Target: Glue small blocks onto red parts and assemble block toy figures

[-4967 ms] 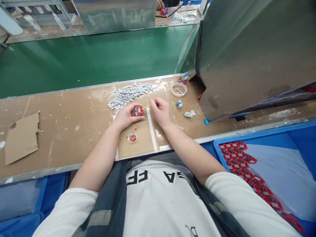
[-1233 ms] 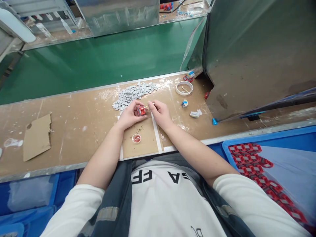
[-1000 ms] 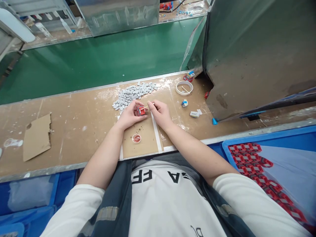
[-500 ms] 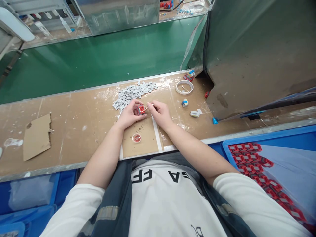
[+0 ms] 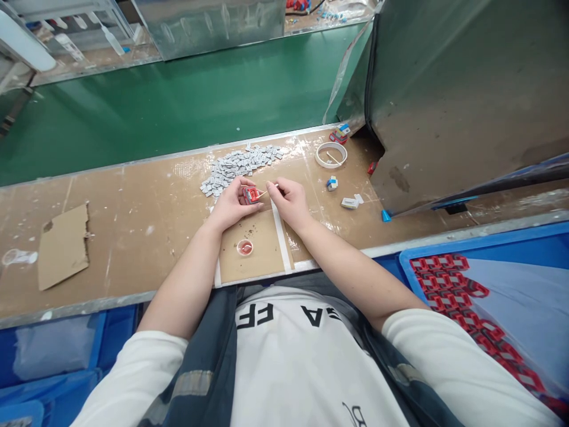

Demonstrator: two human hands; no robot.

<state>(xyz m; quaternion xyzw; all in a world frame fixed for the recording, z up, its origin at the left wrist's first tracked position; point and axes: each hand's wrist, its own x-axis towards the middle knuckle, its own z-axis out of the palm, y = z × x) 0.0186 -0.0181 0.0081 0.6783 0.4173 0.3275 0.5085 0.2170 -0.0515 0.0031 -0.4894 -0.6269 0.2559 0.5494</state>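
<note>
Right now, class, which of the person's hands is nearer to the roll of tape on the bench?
Right. The right hand, pinching a thin stick, lies nearer the roll of tape, which sits beyond it to its right. The left hand, holding a small red part, is farther away.

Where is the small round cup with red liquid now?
In the head view, the small round cup stands on the cardboard mat at the bench's near edge, just below the left hand, not touched.
</note>
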